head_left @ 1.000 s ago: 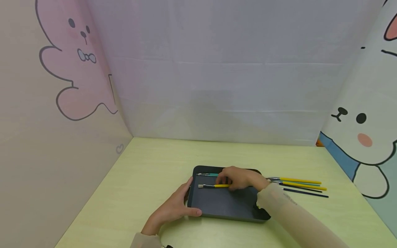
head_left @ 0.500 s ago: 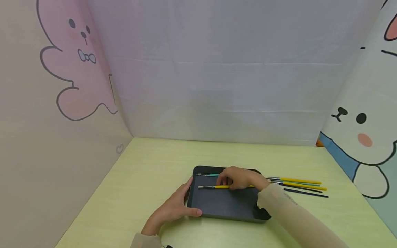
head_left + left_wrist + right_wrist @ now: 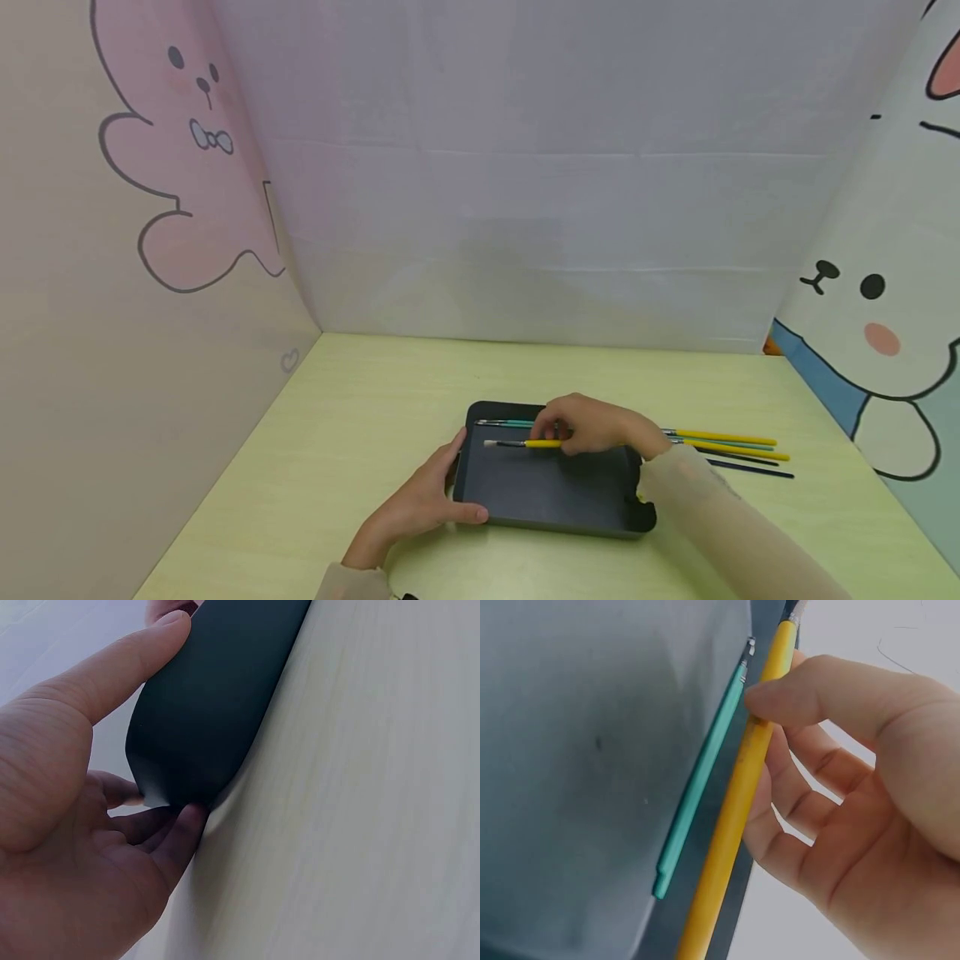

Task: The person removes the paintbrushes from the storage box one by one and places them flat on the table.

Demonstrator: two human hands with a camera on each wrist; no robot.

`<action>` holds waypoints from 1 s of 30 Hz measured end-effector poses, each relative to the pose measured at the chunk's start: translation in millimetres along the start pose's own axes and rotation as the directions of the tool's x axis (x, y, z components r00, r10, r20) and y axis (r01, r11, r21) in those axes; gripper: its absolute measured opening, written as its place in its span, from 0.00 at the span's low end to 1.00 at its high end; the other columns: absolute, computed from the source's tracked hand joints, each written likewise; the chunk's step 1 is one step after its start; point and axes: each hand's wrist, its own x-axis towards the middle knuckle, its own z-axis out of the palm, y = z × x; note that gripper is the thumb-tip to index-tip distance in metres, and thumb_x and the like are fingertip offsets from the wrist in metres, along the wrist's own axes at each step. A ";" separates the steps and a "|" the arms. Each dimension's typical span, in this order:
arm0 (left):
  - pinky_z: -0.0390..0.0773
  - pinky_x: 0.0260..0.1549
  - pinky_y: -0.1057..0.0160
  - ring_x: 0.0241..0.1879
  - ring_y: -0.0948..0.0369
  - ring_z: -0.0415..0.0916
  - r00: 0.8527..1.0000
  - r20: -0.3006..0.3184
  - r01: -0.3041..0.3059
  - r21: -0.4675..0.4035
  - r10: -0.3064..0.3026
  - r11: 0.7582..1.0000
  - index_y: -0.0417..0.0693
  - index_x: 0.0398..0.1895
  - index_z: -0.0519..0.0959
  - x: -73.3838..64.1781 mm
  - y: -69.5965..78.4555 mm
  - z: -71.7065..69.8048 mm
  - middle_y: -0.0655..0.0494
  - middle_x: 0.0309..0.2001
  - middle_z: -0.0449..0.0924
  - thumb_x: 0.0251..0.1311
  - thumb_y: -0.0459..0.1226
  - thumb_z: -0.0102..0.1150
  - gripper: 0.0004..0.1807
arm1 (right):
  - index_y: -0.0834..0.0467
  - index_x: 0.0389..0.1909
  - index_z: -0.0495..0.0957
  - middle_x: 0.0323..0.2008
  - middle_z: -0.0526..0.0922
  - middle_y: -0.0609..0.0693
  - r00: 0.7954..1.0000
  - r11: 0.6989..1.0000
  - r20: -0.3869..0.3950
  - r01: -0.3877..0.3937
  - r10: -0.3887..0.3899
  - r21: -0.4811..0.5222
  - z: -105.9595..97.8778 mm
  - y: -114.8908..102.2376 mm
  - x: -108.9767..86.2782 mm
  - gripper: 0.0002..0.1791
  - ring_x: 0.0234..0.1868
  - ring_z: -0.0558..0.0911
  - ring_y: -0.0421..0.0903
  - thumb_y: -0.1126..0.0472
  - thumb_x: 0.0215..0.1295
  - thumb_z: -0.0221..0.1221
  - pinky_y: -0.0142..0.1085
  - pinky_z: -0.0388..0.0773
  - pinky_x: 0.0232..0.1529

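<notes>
A dark rectangular tray (image 3: 540, 496) lies on the table. My left hand (image 3: 423, 496) grips its left side, thumb at the near corner; in the left wrist view the fingers (image 3: 176, 851) touch the tray's lower edge. Over the tray, my right hand (image 3: 588, 423) pinches a yellow-handled paintbrush (image 3: 543, 444) between thumb and fingers, bristles pointing left. A green-handled paintbrush (image 3: 701, 784) rests in the tray near its far side, beside the yellow one in the right wrist view. The right hand hides part of both handles in the head view.
Several paintbrushes with yellow (image 3: 738, 451), green and dark handles (image 3: 753, 469) lie on the table right of the tray. A white curtain (image 3: 525, 250) hangs behind, and printed side panels stand left and right.
My right hand has shifted slightly right and away from me, and the yellow-handled paintbrush has moved with it, now appearing raised off the tray. The left hand and tray stay put.
</notes>
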 end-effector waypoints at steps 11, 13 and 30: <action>0.57 0.75 0.39 0.81 0.48 0.55 1.000 -0.002 0.003 0.002 -0.003 1.000 0.46 0.88 0.39 -0.7 -0.4 0.5 0.44 0.85 0.46 0.53 0.50 0.84 0.72 | 0.53 0.60 0.85 0.49 0.83 0.45 0.998 0.999 -0.041 0.042 -0.043 -0.029 -12.9 6.2 -25.3 0.25 0.44 0.81 0.40 0.77 0.65 0.62 0.38 0.82 0.46; 0.57 0.75 0.39 0.81 0.48 0.54 1.000 -0.004 0.005 0.004 -0.005 1.000 0.46 0.88 0.39 -0.7 -0.5 0.5 0.44 0.85 0.46 0.53 0.49 0.84 0.72 | 0.53 0.60 0.85 0.49 0.83 0.45 0.998 0.999 -0.046 0.034 -0.035 -0.023 -14.4 8.2 -30.1 0.26 0.45 0.82 0.40 0.77 0.65 0.61 0.38 0.82 0.46; 0.56 0.76 0.39 0.82 0.48 0.52 1.000 -0.005 -0.005 0.007 0.005 1.000 0.47 0.88 0.39 -0.3 -1.7 1.0 0.46 0.86 0.46 0.53 0.49 0.84 0.72 | 0.51 0.56 0.87 0.43 0.82 0.41 0.994 1.000 -0.111 -0.009 0.011 0.018 -28.7 20.6 -73.6 0.27 0.39 0.81 0.38 0.79 0.61 0.61 0.35 0.83 0.40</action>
